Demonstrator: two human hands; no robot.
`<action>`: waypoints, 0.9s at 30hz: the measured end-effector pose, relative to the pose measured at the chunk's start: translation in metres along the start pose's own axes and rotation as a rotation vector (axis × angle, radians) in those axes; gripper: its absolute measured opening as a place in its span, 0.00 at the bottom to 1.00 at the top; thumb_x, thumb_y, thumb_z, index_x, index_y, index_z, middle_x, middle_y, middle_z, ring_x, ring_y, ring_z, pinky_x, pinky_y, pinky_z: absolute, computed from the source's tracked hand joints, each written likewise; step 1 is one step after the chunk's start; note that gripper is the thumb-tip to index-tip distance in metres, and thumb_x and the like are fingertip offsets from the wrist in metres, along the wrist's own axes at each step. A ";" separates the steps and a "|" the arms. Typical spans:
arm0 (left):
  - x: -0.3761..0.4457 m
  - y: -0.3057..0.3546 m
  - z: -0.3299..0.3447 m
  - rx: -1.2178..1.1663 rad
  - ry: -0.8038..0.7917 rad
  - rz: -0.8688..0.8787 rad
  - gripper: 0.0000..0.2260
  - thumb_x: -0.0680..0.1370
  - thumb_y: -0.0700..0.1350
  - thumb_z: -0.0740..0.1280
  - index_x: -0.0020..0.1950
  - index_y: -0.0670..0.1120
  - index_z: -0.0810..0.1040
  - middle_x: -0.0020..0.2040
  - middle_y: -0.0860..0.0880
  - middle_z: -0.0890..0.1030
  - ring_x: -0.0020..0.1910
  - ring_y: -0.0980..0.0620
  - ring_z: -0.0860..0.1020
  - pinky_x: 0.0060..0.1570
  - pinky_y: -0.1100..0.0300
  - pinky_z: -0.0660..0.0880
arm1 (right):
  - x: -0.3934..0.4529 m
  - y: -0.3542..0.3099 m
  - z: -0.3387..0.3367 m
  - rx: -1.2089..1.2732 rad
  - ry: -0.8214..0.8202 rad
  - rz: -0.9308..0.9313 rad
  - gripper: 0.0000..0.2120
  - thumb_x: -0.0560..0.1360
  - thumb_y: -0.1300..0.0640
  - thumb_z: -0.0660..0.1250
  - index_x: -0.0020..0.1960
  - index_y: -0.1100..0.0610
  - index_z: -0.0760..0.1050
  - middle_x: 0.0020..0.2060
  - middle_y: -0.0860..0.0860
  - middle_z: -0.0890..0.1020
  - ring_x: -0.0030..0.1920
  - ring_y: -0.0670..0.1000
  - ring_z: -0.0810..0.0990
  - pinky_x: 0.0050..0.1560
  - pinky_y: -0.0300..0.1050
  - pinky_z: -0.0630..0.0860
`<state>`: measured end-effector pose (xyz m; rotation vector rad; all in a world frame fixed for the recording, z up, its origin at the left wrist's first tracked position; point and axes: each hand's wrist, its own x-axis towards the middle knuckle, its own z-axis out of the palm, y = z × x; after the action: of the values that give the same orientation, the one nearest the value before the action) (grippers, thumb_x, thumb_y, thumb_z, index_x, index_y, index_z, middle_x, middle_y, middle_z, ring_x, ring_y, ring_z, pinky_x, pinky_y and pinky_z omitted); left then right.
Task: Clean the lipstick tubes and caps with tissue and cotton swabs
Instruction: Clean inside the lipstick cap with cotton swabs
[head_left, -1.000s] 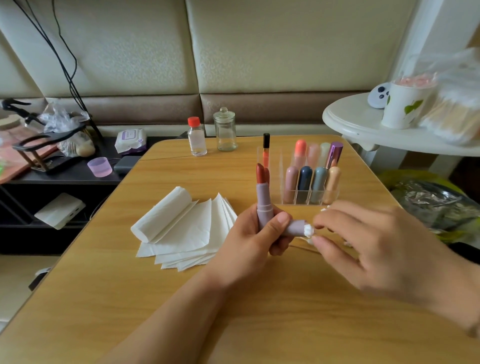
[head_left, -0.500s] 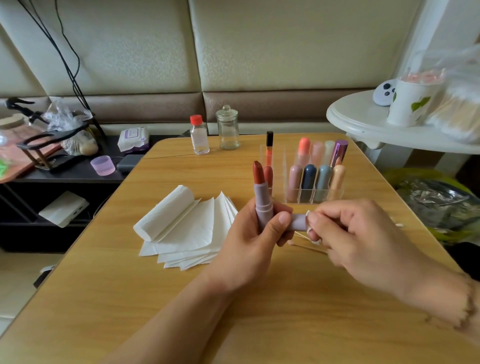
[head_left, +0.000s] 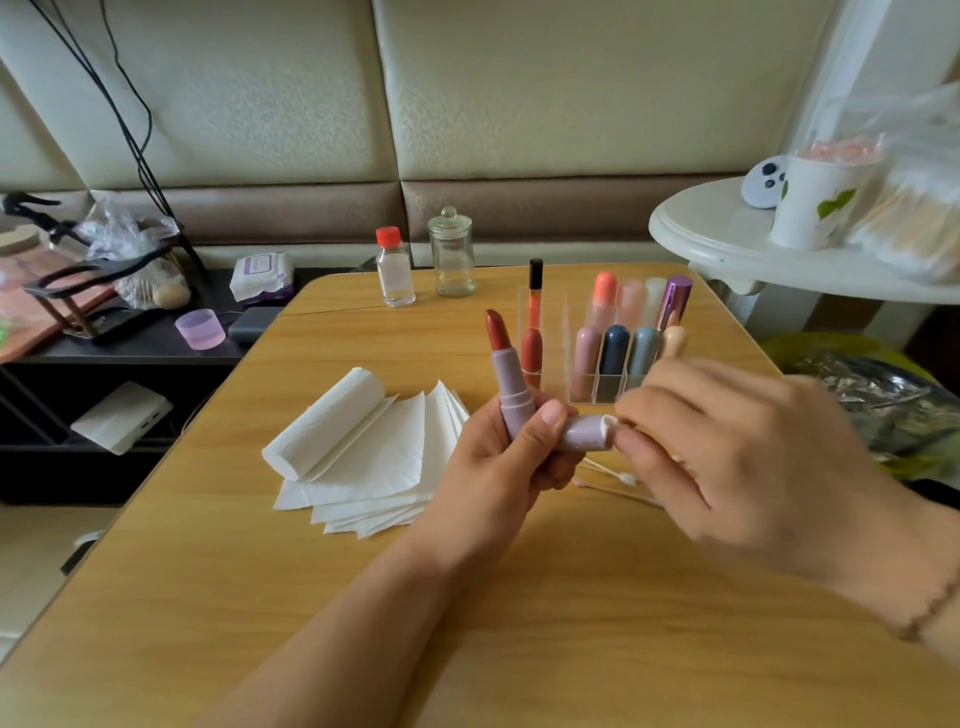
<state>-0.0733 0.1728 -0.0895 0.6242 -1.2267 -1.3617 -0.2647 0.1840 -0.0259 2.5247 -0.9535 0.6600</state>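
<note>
My left hand (head_left: 498, 462) grips an upright mauve lipstick tube (head_left: 511, 384) with its red stick showing, and also its mauve cap (head_left: 584, 432), which lies sideways with the mouth to the right. A bit of white tissue (head_left: 609, 423) sticks out of the cap's mouth. My right hand (head_left: 727, 452), blurred, pinches that tissue at the cap's opening. Several cotton swabs (head_left: 615, 480) lie on the table under my hands. A fan of white tissue sheets (head_left: 374, 457) lies to the left.
A clear organizer (head_left: 597, 374) with several lipsticks stands just behind my hands. A small red-capped bottle (head_left: 395, 273) and a glass jar (head_left: 452, 257) stand at the wooden table's (head_left: 260, 597) far edge. A white side table (head_left: 727, 249) holds a cup and bagged swabs on the right.
My right hand has drawn back slightly to the right from the cap's mouth and the tissue shows again. The left hand keeps its hold on tube and cap.
</note>
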 end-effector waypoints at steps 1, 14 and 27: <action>0.000 0.000 0.000 -0.009 -0.003 -0.009 0.10 0.76 0.50 0.65 0.44 0.44 0.75 0.36 0.43 0.70 0.32 0.52 0.67 0.36 0.55 0.64 | 0.002 0.002 0.001 -0.055 -0.023 -0.027 0.13 0.81 0.54 0.60 0.42 0.57 0.78 0.35 0.51 0.76 0.31 0.54 0.74 0.23 0.46 0.69; -0.006 0.004 -0.004 0.675 -0.093 0.292 0.10 0.79 0.38 0.65 0.60 0.40 0.73 0.44 0.57 0.75 0.44 0.63 0.75 0.48 0.70 0.70 | 0.011 -0.028 0.003 1.723 -0.357 1.397 0.13 0.71 0.58 0.60 0.28 0.54 0.67 0.23 0.46 0.54 0.17 0.46 0.51 0.21 0.36 0.50; 0.001 0.008 -0.007 0.237 -0.001 0.106 0.09 0.80 0.45 0.62 0.49 0.38 0.73 0.36 0.46 0.75 0.36 0.51 0.72 0.41 0.61 0.70 | -0.019 -0.022 -0.019 1.711 -0.113 1.271 0.14 0.69 0.51 0.65 0.28 0.55 0.68 0.27 0.50 0.56 0.21 0.48 0.55 0.21 0.41 0.55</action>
<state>-0.0646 0.1713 -0.0845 0.7128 -1.4145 -1.1373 -0.2680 0.2182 -0.0243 2.4755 -2.9823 2.5359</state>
